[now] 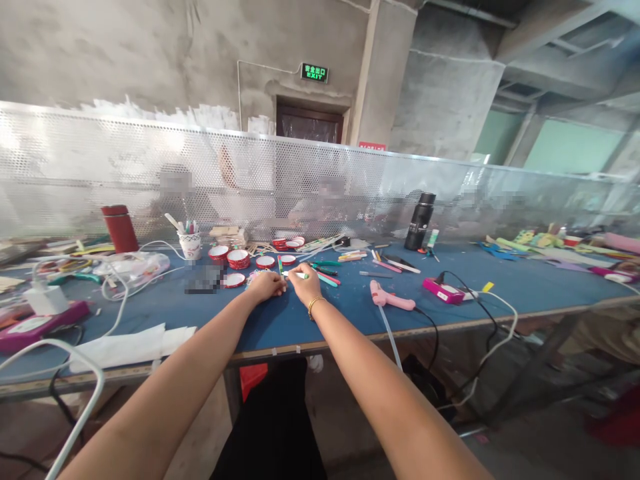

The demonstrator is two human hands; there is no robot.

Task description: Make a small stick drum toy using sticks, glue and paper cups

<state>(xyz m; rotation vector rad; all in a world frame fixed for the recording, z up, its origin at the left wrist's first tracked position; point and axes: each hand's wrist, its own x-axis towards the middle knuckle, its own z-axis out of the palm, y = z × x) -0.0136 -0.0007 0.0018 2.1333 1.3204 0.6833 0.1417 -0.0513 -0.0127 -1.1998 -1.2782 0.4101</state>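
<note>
Near the front of the blue table, my left hand (267, 285) is closed around a thin stick (281, 264) with green and reddish bands, which stands roughly upright. My right hand (306, 285), wearing a gold bracelet, pinches a white marker with a green end (299, 275); its tip points left, close to the stick. Whether the tip touches the stick is too small to tell. Just right of my right hand lie pink and teal markers (329, 279). Several red-rimmed white round pieces (238, 257) sit beyond my left hand, some stacked.
A pink glue gun (391, 297) lies at right, its cord hanging over the edge near a magenta power strip (443, 291). Behind stand a black bottle (419, 222), a red flask (120, 229) and a pen cup (190, 245). White cables cross the left side. A perforated metal screen (310, 193) bounds the back.
</note>
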